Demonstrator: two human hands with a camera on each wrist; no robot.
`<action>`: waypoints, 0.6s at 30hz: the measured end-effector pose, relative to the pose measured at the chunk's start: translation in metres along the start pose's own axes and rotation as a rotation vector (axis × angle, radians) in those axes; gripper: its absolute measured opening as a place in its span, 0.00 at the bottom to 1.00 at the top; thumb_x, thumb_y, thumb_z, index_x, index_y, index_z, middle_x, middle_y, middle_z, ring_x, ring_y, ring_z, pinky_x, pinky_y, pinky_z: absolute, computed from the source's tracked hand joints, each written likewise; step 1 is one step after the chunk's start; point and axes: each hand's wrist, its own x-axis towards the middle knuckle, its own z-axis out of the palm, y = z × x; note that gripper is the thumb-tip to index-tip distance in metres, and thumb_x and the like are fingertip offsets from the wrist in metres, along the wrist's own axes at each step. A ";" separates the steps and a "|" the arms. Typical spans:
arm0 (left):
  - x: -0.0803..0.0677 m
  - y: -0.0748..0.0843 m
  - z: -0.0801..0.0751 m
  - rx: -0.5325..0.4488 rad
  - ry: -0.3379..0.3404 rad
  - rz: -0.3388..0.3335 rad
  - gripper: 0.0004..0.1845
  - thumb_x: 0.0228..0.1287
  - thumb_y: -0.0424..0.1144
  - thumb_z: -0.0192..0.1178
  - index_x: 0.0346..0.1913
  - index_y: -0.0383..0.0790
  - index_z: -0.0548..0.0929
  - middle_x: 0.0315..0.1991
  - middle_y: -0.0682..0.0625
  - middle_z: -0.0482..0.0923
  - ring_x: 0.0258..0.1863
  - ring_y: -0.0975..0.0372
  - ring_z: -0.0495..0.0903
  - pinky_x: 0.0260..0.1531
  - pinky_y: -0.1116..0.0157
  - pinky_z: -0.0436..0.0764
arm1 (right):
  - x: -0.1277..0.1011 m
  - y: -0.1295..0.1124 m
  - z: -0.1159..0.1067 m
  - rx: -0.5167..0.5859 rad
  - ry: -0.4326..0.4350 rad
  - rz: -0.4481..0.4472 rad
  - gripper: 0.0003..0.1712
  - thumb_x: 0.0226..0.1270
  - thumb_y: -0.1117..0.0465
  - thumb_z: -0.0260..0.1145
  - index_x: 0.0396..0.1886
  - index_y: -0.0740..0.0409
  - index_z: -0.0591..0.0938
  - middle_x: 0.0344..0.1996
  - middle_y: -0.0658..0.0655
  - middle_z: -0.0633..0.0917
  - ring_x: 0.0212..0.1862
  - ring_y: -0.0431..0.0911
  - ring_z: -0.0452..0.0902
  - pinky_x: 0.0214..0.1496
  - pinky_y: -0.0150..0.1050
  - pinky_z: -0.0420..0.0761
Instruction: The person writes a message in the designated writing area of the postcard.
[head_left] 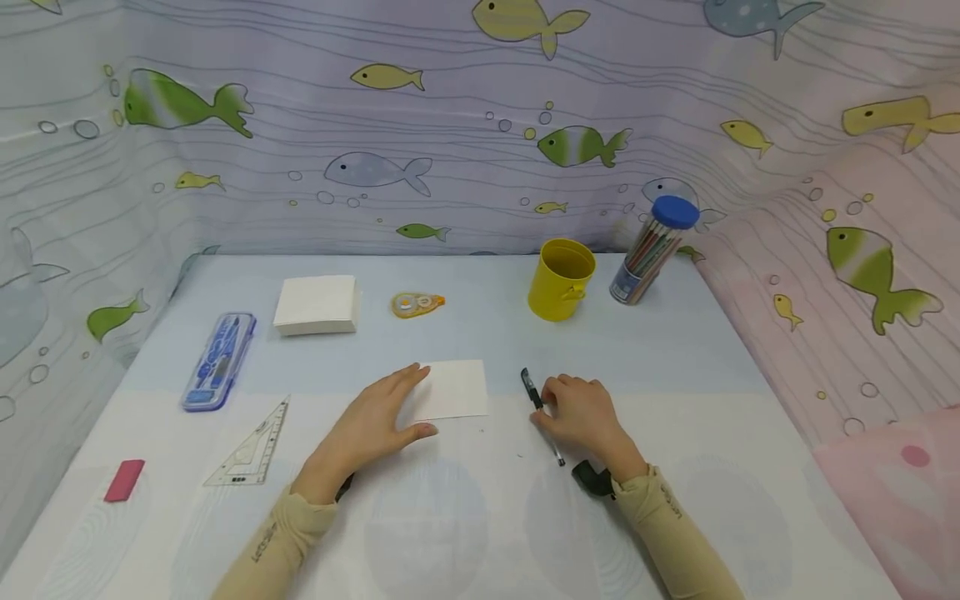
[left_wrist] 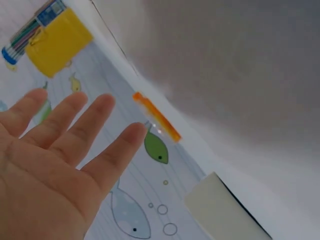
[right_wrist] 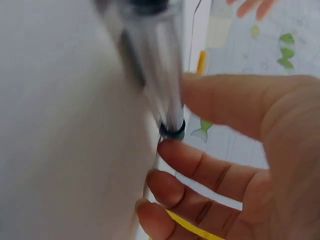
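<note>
A small white card point(head_left: 457, 389) lies on the pale table in the head view. My left hand point(head_left: 386, 412) lies flat at the card's left edge, fingers straight and spread, with the fingertips over that edge. In the left wrist view my left hand point(left_wrist: 55, 145) shows an open palm holding nothing. A black-capped clear pen point(head_left: 537, 402) lies slanted just right of the card. My right hand point(head_left: 562, 408) is curled over its middle. In the right wrist view the blurred pen point(right_wrist: 162, 75) sits between the thumb and the curled fingers point(right_wrist: 200, 165).
At the back stand a yellow cup point(head_left: 561, 279) and a blue-lidded tube of coloured pencils point(head_left: 651, 250). A white paper stack point(head_left: 317, 304) and correction tape point(head_left: 417, 304) lie mid-table. On the left are a blue pencil case point(head_left: 219, 361), set square point(head_left: 251, 446) and pink eraser point(head_left: 124, 480).
</note>
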 end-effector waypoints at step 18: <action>-0.001 0.013 0.007 -0.044 -0.009 0.065 0.43 0.55 0.56 0.68 0.71 0.40 0.66 0.69 0.44 0.69 0.66 0.48 0.70 0.65 0.48 0.71 | 0.002 0.003 0.008 0.086 0.077 -0.044 0.06 0.53 0.59 0.71 0.29 0.52 0.81 0.20 0.46 0.76 0.23 0.41 0.66 0.28 0.36 0.68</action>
